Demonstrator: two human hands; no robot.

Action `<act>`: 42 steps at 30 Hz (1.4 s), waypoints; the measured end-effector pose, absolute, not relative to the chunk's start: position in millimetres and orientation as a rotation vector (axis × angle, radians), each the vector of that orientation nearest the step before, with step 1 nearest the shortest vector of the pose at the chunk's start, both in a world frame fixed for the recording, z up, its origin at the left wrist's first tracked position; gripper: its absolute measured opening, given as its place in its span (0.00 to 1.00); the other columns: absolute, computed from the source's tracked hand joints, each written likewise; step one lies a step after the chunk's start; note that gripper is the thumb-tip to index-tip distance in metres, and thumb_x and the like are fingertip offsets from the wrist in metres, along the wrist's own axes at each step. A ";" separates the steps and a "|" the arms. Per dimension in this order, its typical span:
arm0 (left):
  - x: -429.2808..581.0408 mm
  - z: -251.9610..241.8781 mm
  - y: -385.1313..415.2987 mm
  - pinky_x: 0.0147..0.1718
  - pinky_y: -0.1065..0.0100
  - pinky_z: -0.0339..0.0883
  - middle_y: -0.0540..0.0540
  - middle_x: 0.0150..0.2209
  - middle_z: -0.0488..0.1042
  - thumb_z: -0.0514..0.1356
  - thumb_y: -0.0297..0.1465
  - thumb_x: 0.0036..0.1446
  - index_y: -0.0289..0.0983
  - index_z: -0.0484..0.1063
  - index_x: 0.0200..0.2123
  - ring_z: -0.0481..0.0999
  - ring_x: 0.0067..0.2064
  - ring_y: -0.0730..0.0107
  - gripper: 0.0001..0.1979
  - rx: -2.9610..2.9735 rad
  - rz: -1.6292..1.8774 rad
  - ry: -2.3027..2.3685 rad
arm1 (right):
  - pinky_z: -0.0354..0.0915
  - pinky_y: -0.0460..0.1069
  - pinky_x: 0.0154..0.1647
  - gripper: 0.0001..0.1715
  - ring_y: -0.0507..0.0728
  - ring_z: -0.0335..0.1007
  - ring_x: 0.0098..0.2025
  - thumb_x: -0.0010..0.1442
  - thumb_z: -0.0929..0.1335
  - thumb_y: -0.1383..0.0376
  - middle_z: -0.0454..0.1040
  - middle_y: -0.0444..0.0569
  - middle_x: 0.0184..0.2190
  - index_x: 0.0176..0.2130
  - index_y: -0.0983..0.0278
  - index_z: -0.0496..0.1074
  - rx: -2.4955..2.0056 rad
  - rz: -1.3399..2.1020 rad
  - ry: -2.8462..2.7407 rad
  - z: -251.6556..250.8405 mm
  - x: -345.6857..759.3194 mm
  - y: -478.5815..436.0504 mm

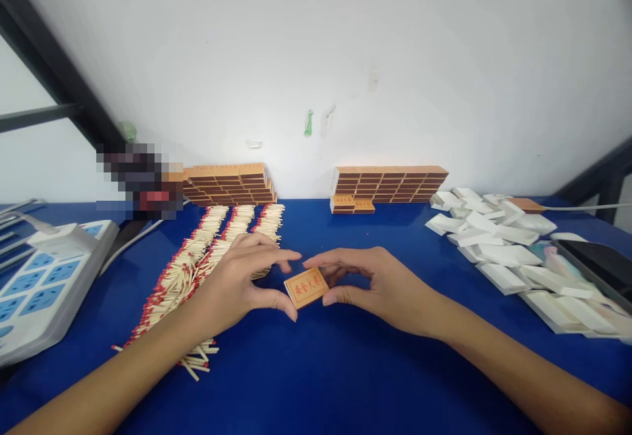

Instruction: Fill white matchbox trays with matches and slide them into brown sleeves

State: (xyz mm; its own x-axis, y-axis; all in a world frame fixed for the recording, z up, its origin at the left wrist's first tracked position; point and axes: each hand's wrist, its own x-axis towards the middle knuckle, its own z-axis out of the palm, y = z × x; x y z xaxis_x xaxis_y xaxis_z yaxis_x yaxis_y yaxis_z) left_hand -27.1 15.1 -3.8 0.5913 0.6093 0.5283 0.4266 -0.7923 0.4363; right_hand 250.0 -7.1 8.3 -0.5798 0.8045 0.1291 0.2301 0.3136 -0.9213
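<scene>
Your forearms (pixel 143 356) nearest; right hand's (pixel 382 283) fingers grasp matchbox (pixel 307 287) at right end; left hand's (pixel 247 270) spread, just beside other end. Probably light, stiffish card, crushable: pinch narrow edges gently.

Red "安全火柴" marks the matchbox (pixel 307 288) and the two front boxes (pixel 343 202).

By a pixelated patch (pixel 139 178), the end of the left matchbox stack (pixel 232 181) is obscured. Part of the match pile (pixel 165 290) is covered by the left hand (pixel 244 277) and forearm. The matchbox's (pixel 307 287) contents are hidden. The power strip (pixel 54 290) is cut off by the left edge, the smartphone (pixel 595 264) by the right.
</scene>
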 end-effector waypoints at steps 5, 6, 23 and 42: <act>-24.9 -2.6 14.1 0.49 0.58 0.70 0.50 0.37 0.82 0.81 0.45 0.35 0.42 0.79 0.51 0.77 0.44 0.61 0.38 2.631 0.992 0.776 | 0.76 0.50 0.50 0.23 0.55 0.81 0.44 0.64 0.77 0.60 0.85 0.42 0.49 0.59 0.50 0.80 -0.899 1.243 -2.059 10.5 245.8 -13.2; -24.6 -2.6 13.8 0.49 0.58 0.70 0.50 0.37 0.82 0.80 0.46 0.35 0.42 0.79 0.51 0.77 0.43 0.61 0.37 2.634 0.983 0.771 | 0.76 0.50 0.49 0.23 0.55 0.81 0.44 0.65 0.77 0.60 0.85 0.42 0.48 0.58 0.50 0.80 -0.904 1.243 -2.074 11.2 245.2 -14.1; -18.2 1.3 5.0 0.51 0.59 0.72 0.48 0.38 0.83 0.67 0.30 0.68 0.40 0.80 0.50 0.77 0.46 0.64 0.09 2.699 1.070 0.881 | 0.76 0.60 0.45 0.28 0.62 0.80 0.39 0.61 0.73 0.47 0.84 0.56 0.41 0.51 0.65 0.80 -1.472 0.294 -1.743 -28.1 354.1 105.3; -21.6 0.6 9.0 0.48 0.61 0.73 0.48 0.37 0.82 0.65 0.27 0.68 0.39 0.80 0.49 0.78 0.44 0.65 0.08 2.712 1.069 0.880 | 0.69 0.54 0.36 0.22 0.58 0.73 0.33 0.62 0.73 0.45 0.80 0.50 0.31 0.35 0.61 0.81 -1.505 0.451 -2.103 -10.4 348.3 78.0</act>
State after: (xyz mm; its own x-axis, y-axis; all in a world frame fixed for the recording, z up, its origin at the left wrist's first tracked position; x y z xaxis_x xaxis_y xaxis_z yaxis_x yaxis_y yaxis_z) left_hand -21.6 9.0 0.6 0.5873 0.5472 0.5963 0.4798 -0.8288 0.2879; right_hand 348.3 78.0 -10.4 -0.2550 0.9436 0.2114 0.7739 0.3302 -0.5404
